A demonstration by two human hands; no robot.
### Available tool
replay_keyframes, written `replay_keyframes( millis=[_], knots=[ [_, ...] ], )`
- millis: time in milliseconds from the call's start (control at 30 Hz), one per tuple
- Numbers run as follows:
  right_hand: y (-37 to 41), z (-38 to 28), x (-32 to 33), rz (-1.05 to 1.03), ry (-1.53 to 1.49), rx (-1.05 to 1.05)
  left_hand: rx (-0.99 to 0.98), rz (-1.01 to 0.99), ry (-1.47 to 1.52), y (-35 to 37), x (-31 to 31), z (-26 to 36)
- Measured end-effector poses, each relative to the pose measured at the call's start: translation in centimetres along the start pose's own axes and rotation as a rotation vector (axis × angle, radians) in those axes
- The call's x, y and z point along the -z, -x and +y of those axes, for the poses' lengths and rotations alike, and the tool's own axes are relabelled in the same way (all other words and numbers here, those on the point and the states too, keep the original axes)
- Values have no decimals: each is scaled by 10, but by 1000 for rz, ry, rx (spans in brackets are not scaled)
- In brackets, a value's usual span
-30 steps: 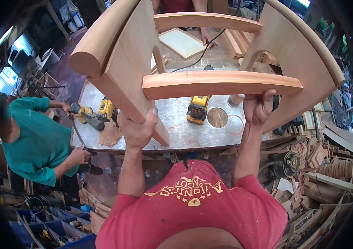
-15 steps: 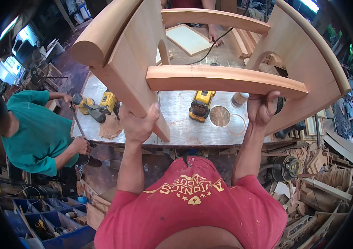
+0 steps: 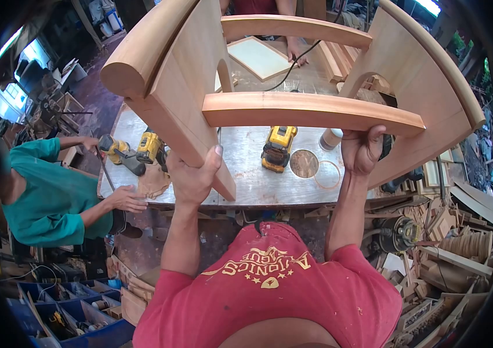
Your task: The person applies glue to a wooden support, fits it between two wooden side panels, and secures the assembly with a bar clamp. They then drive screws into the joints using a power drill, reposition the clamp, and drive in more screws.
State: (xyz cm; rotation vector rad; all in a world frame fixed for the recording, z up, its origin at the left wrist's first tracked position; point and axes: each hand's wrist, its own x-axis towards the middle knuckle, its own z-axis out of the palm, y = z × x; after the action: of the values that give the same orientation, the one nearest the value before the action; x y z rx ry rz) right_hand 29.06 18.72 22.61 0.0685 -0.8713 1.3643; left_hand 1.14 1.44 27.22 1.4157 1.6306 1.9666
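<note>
Holding the wooden frame (image 3: pixel 293 105) at the workbench's (image 3: pixel 240 181) near edge.
Gripping the left leg (image 3: pixel 185 124) with the left hand (image 3: pixel 194 176), clasping the front rail's (image 3: pixel 316 111) right end from below with the right hand (image 3: pixel 362 152); barely shifted from a second ago, apparently steadying.

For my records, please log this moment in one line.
left hand: gripping wooden frame; right hand: holding crossbar; yellow tools: on table

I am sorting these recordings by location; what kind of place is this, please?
Probably a woodworking shop: a wooden frame, a yellow power tool on the bench, and piled wood at the right.
</note>
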Motion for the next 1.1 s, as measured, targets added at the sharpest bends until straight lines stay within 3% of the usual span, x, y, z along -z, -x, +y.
replay_keyframes(
  millis=[67,167,367,467,600,733,967,1100],
  knots=[
    [0,1,0,5,-13,-2,45,-10,-8,3,2,-4],
    [-1,0,-3,3,-22,-12,-176,166,-88,11,-3,-16],
    [0,4,-15,-66,-116,-96,-95,15,-53,12,1,-6],
    [3,32,-16,-92,-95,-126,-85,97,-159,5,-8,0],
    [13,81,-60,-51,67,-286,-131,194,-172,-5,-14,19],
    [18,117,-121,-243,132,-495,-131,236,-223,-8,-21,28],
    [17,144,-134,-308,137,-375,-220,401,-296,-10,-35,25],
    [19,151,-127,-307,152,-384,-152,420,-267,-9,-42,31]
  ],
)
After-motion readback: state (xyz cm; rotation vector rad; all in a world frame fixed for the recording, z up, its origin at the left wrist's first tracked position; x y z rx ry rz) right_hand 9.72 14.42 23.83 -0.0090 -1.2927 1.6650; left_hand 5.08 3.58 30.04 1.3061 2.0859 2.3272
